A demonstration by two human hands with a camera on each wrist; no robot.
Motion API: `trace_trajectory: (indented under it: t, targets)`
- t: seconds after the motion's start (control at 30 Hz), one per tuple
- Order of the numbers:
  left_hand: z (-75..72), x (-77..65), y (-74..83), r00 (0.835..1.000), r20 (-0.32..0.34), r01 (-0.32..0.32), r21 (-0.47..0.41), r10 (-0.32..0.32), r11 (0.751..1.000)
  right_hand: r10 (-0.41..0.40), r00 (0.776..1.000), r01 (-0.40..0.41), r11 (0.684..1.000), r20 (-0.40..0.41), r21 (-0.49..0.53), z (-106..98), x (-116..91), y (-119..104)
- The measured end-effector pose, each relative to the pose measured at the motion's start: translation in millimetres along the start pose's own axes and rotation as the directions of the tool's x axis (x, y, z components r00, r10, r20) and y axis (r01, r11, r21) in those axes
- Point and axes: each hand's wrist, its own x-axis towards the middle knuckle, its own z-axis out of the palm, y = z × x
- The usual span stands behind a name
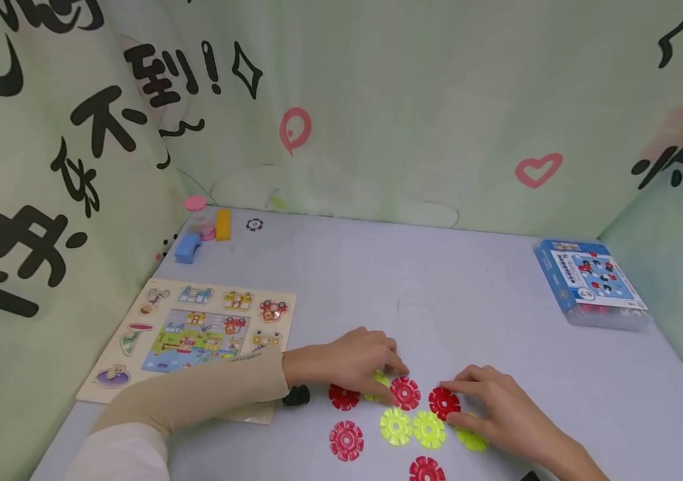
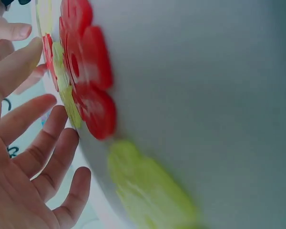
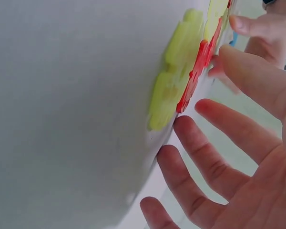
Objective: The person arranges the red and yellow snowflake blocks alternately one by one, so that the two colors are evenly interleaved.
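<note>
In the head view, thumb and index finger of my left hand (image 1: 356, 361) grip the edges of a red notched plastic disc (image 1: 405, 393). My right hand (image 1: 500, 411) pinches a second red disc (image 1: 444, 403) close to its right, thumb below and index above. Two yellow-green discs (image 1: 396, 427) (image 1: 428, 429) lie just below them. Another yellow-green disc (image 1: 380, 379) is partly hidden under the left hand, and one (image 1: 472, 439) under the right thumb. In both wrist views the other fingers are spread, near the tabletop.
More red discs (image 1: 347, 441) (image 1: 428, 469) lie nearer me. A wooden picture puzzle board (image 1: 101, 357) is under my left forearm, beside a small black object (image 1: 297, 395). A blue boxed set (image 1: 594, 284) stands back right; blue and yellow blocks (image 1: 188, 248) sit back left.
</note>
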Motion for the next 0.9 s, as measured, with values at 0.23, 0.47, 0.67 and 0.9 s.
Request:
trace_trajectory:
  t: [0.23, 0.47, 0.67, 0.9]
  targets:
    - [-0.4, 14.5, 4.6, 0.999, 0.036, 0.021, -0.003, -0.021, 1.000, -0.057, 0.998, 0.058, 0.998, -0.023, 0.015, 0.4, -4.0, -11.6]
    - [-1.5, 17.3, 3.5, 0.999, 0.040, 0.032, 0.003, -0.032, 0.999, -0.202, 0.979, 0.202, 0.979, -0.027, 0.009, 3.3, -2.6, -21.9]
    - [-3.3, 20.8, 3.7, 0.997, 0.071, 0.004, -0.033, -0.001, 0.999, -0.233, 0.966, 0.233, 0.972, 0.110, 0.009, 4.8, 1.1, -25.4]
    - [-6.2, 27.9, 3.1, 0.995, 0.093, 0.037, -0.101, -0.027, 0.994, -0.278, 0.952, 0.283, 0.959, 0.131, -0.023, 7.4, 1.8, -26.5]
